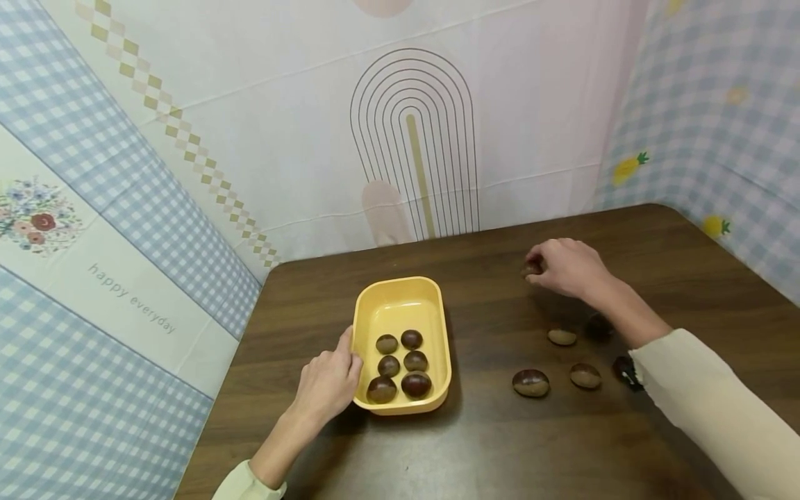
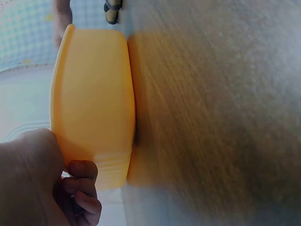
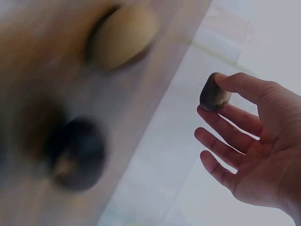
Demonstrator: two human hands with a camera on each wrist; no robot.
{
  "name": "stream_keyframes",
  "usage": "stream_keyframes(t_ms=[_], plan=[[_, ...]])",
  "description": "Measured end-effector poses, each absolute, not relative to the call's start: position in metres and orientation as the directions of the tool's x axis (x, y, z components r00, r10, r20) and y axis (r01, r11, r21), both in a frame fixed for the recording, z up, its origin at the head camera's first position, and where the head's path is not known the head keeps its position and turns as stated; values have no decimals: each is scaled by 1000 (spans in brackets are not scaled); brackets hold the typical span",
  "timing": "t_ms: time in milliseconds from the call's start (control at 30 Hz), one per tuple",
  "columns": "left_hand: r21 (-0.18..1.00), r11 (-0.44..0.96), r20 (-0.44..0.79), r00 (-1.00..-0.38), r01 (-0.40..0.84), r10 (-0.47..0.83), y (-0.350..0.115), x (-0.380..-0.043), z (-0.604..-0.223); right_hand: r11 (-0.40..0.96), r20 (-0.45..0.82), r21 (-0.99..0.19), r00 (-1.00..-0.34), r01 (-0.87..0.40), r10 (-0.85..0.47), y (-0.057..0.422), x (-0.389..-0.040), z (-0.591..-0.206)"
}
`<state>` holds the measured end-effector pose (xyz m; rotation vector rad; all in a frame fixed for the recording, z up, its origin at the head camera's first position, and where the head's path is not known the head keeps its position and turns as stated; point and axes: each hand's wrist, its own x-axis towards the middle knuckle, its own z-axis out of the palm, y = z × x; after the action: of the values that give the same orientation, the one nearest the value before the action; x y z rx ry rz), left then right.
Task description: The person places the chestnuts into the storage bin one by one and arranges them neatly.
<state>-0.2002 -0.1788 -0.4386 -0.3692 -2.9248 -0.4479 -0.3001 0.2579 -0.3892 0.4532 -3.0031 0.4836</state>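
At the left of the table, my left hand [image 1: 328, 382] grips the near left side of a yellow rectangular container [image 1: 400, 289]. In the left wrist view, curled fingers [image 2: 83, 169] lie against its outer wall [image 2: 96, 94]. Several brown chestnuts [image 1: 416, 384] sit inside, grouped in the near half. Farther right, my right hand [image 1: 565, 267] holds one chestnut [image 3: 214, 94] over the far part of the table. Thumb and index finger pinch it, while the other fingers [image 3: 218, 146] spread loosely.
Several loose chestnuts [image 1: 530, 382] lie on the dark wooden table [image 1: 487, 444] at the right, around and below my right forearm. One dark chestnut [image 1: 627, 373] is partly behind the sleeve. Patterned cloth [image 1: 537, 125] hangs along the table's back and sides.
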Motion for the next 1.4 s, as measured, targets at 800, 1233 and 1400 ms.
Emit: stream_keyframes(t_ms=[800, 1233, 1400], plan=[[279, 925, 186, -959, 258, 212, -180, -201, -442, 783, 227, -177, -799, -596, -557, 68, -290, -405], [288, 920, 183, -958, 267, 221, -185, -198, -438, 833, 176, -92, -833, -545, -525, 42, -295, -430], [286, 922, 179, -959, 263, 218, -186, -197, -438, 832, 171, -100, -833, -546, -526, 40, -294, -430]])
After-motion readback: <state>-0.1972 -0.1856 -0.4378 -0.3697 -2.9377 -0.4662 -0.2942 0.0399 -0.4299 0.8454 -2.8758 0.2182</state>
